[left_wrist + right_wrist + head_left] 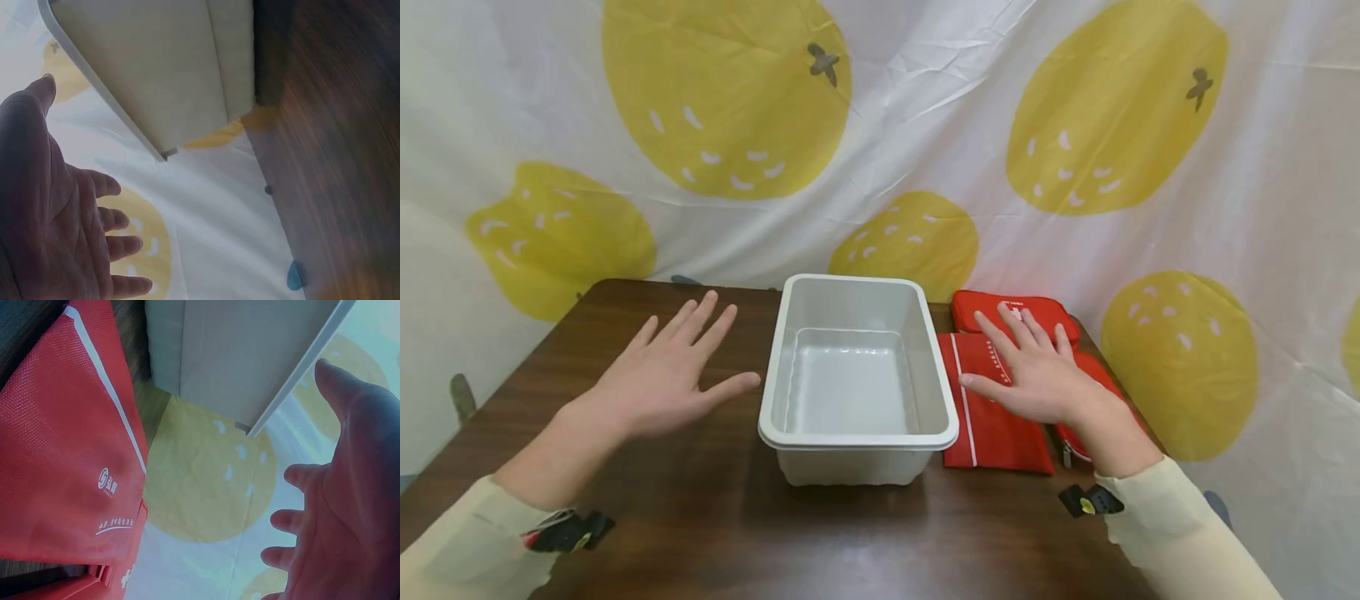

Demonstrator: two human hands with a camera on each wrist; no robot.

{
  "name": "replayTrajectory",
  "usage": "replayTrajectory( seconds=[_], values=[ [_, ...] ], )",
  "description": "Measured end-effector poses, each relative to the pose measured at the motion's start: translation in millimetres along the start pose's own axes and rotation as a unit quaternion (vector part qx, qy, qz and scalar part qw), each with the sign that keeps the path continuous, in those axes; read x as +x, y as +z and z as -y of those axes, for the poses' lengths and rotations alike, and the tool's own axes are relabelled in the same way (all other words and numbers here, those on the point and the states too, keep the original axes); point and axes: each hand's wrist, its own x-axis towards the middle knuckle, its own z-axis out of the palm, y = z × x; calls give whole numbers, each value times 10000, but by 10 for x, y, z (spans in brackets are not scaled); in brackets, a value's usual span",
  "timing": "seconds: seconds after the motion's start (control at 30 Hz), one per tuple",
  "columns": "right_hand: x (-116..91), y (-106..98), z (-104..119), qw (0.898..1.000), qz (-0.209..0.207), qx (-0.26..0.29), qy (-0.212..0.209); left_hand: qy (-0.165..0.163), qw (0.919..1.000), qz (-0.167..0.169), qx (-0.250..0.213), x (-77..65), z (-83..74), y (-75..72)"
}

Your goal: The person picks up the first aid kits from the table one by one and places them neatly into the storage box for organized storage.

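A light grey plastic bin [859, 462] stands in the middle of the dark wooden table, with nothing inside it. My left hand [658, 379] hovers to the left of the bin, fingers spread and holding nothing. On the other side, my right hand [1037, 375] is held over a flat red pouch [1000, 442] with a white stripe, its fingers spread too. The right thumb points toward the bin's rim. In the right wrist view the red pouch [75, 462] shows white printing, and the palm [350, 519] is bare.
Behind the flat pouch lies a red zip case [973, 308] with a white cross, and another red zip case [1097, 371] sits at the table's right edge, partly behind my right hand. A white curtain [917, 108] with yellow fruit prints hangs along the back of the table [700, 517].
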Motion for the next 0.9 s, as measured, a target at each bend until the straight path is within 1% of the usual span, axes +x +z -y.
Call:
replayTrajectory(
  seconds=[0.2, 0.47, 0.7, 0.9],
  values=[
    [-28, 32, -21, 10000, -18, -7, -11, 86, 9998, 37, -174, -18, -128, -4],
    [-66, 62, -34, 10000, -51, -57, -19, 337, 9988, 124, -318, -11, -406, 44],
    [-94, 135, -77, 10000, -2, -55, 11, 641, 9971, -79, -410, 23, -659, 105],
    [-103, 194, -126, 10000, -17, 9, 11, 559, 9969, 1, -562, 65, -780, 138]
  ],
)
